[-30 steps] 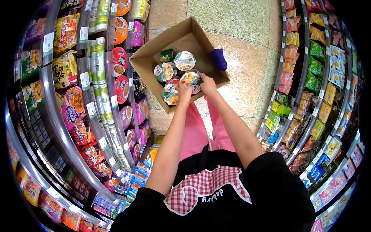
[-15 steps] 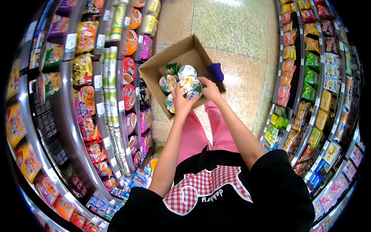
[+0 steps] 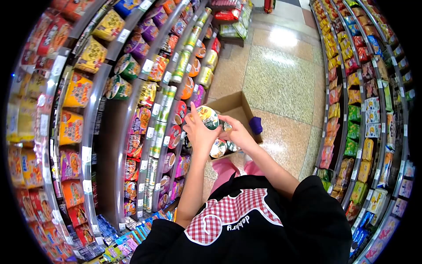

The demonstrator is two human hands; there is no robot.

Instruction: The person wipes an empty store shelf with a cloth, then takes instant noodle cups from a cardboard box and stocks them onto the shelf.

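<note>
My left hand [image 3: 200, 132] is wrapped round a green noodle cup [image 3: 207, 117] with a picture on its lid, held up over the left side of the cardboard box [image 3: 233, 107]. Beside the cup's right side is my right hand [image 3: 236, 132], its fingertips near or against the rim; its fingers are bent apart. Below my hands, more green cups [image 3: 218, 148] lie in the box, partly hidden. A purple cloth [image 3: 255, 125] hangs over the box's right edge.
Shelves on the left hold noodle cups [image 3: 127, 67], yellow bags [image 3: 91, 55] and green-white rolls [image 3: 181, 66]. On the right, shelves carry small snack packs [image 3: 353, 131]. The tiled floor [image 3: 281, 83] runs between them.
The view has swung toward the left shelves and further along the aisle. My hands have raised a green cup from among the others, up and left above the box.
</note>
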